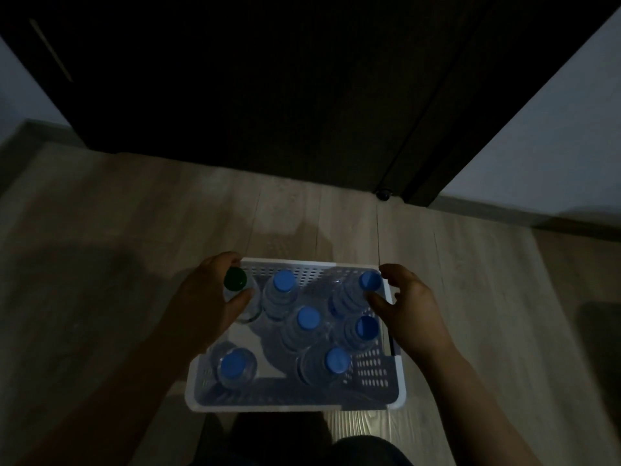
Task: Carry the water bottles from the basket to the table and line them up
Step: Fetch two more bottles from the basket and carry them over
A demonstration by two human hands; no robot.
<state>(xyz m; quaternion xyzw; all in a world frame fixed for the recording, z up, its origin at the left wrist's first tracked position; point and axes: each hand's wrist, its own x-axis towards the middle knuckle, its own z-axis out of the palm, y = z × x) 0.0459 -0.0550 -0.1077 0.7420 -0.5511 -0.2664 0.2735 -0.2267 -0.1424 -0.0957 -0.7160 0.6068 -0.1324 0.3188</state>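
Dim room, pale wood-plank floor [134,213]. The white perforated plastic basket [295,405] on it holds seven clear bottles, and no desk is in view, so the task looks barely begun. The left hand [208,297] grips the green-capped bottle [235,279]. The right hand [410,307] curls beside a far-corner blue-capped bottle [369,280]; whether it touches is unclear.

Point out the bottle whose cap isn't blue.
The far-left corner bottle, gripped by the left hand: green cap, while the other six caps are blue.
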